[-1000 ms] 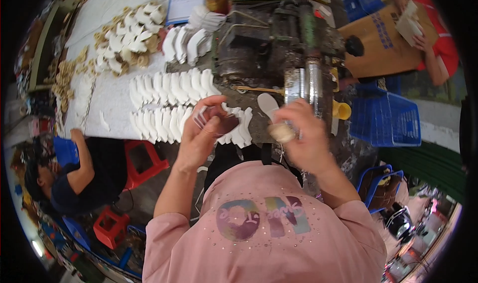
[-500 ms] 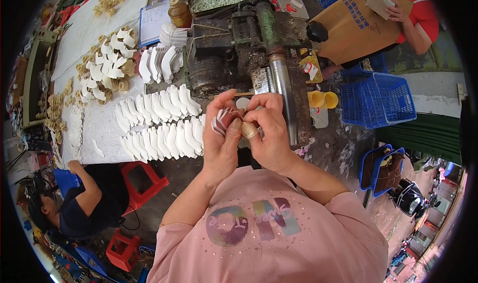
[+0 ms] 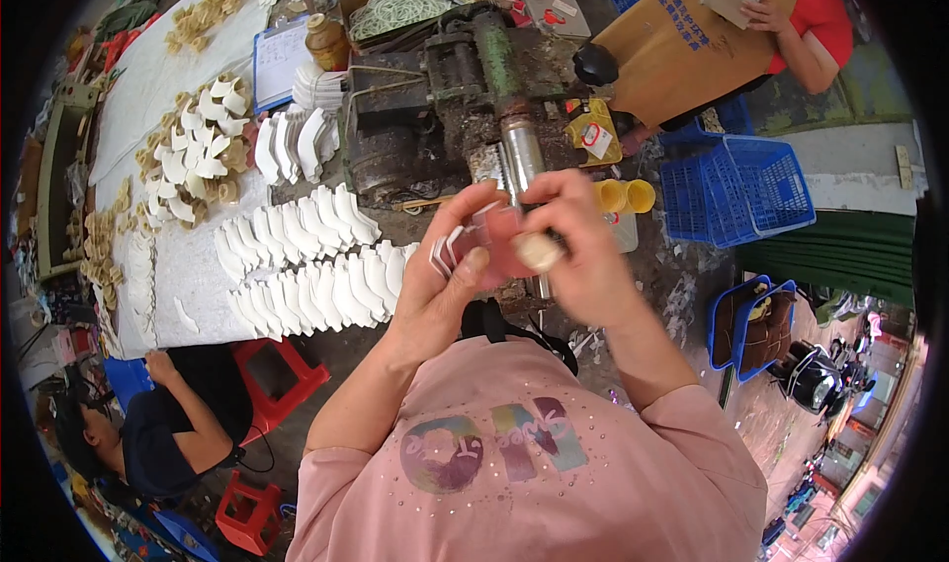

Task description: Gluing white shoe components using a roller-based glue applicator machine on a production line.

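My left hand [image 3: 445, 275] grips a small stack of thin white and pink curved pieces [image 3: 457, 249] close in front of me. My right hand [image 3: 573, 246] is closed around a tool with a pale round wooden end [image 3: 539, 253] and presses it against that stack. Both hands touch each other above my pink shirt. Behind them stands a dark greasy roller machine [image 3: 445, 107] with a shiny steel roller [image 3: 524, 157].
Rows of white curved pieces [image 3: 297, 260] lie on a white-covered table [image 3: 188, 265] at left, with more heaps further back. A person in black crouches at lower left by red stools [image 3: 287, 374]. Blue crates [image 3: 736, 186] and a person in red with a brown apron are at right.
My hands have come together and risen closer to the camera; a second ago they were apart near the rows of white pieces. The view has tilted.
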A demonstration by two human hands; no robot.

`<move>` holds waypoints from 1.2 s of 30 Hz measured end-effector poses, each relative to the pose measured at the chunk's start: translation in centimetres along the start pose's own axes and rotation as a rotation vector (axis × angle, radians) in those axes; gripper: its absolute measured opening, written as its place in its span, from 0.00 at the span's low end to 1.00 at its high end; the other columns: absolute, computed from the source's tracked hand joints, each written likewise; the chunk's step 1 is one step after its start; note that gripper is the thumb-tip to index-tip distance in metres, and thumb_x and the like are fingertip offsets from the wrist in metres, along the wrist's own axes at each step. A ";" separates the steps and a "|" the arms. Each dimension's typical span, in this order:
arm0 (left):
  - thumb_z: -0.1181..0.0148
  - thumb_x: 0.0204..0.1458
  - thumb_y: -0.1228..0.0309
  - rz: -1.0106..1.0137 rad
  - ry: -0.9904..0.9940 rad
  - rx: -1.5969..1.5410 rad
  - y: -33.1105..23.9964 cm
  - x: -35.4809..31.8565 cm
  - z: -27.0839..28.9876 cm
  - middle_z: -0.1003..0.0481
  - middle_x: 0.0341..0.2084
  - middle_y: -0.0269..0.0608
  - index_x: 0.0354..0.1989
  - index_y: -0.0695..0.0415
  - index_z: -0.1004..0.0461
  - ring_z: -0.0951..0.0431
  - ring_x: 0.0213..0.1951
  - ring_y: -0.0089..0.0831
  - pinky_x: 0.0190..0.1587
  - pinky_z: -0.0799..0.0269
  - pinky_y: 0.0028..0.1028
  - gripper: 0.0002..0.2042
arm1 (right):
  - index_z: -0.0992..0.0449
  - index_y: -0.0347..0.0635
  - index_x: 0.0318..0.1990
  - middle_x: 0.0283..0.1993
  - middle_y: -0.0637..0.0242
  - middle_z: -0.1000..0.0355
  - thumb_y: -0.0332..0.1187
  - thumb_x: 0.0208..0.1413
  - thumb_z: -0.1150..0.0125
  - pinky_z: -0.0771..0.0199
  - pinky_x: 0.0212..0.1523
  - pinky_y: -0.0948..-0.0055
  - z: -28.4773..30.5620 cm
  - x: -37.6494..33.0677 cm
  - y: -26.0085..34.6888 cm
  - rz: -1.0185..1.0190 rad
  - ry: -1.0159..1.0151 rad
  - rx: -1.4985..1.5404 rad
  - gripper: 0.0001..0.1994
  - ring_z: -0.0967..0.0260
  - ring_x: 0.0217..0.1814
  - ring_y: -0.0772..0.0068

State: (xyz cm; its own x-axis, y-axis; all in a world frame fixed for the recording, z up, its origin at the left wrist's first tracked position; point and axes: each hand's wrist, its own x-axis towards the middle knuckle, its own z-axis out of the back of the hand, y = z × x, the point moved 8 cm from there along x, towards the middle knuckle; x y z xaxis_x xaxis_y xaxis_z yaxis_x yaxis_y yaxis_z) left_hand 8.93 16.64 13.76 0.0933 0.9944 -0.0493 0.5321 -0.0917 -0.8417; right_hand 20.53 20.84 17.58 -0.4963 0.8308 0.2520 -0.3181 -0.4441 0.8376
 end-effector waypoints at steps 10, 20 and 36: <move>0.56 0.55 0.82 0.046 -0.397 0.307 0.8 -1.1 5.8 0.39 0.32 0.29 0.54 0.57 0.38 0.36 0.34 0.17 0.39 0.37 0.18 0.17 | 0.33 0.38 0.31 0.31 0.60 0.31 0.28 0.53 0.44 0.34 0.26 0.75 5.0 -0.4 -1.2 -0.181 -0.403 0.284 0.05 0.32 0.28 0.72; 0.49 0.42 0.89 -0.067 0.097 1.042 3.5 -0.9 -0.2 0.46 0.53 0.54 0.54 0.63 0.42 0.37 0.52 0.54 0.53 0.36 0.38 0.27 | 0.28 0.44 0.32 0.33 0.62 0.30 0.23 0.44 0.48 0.47 0.49 0.62 1.1 -0.3 -7.2 -0.218 0.264 -0.464 0.07 0.35 0.43 0.60; 0.53 0.38 0.90 -0.009 -0.468 1.608 0.7 -15.7 24.8 0.36 0.51 0.44 0.48 0.60 0.32 0.35 0.50 0.45 0.54 0.38 0.37 0.24 | 0.29 0.36 0.41 0.35 0.68 0.32 0.26 0.55 0.46 0.36 0.41 0.78 2.7 -1.4 -8.7 -0.404 -0.029 -0.223 0.07 0.37 0.38 0.78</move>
State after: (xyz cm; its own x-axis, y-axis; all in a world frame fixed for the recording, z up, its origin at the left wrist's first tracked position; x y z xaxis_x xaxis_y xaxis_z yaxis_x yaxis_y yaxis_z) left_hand -12.97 2.27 0.59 -0.3046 0.9505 0.0621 -0.8415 -0.2380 -0.4850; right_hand 26.20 24.45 11.27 -0.2750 0.9598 -0.0567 -0.6488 -0.1417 0.7476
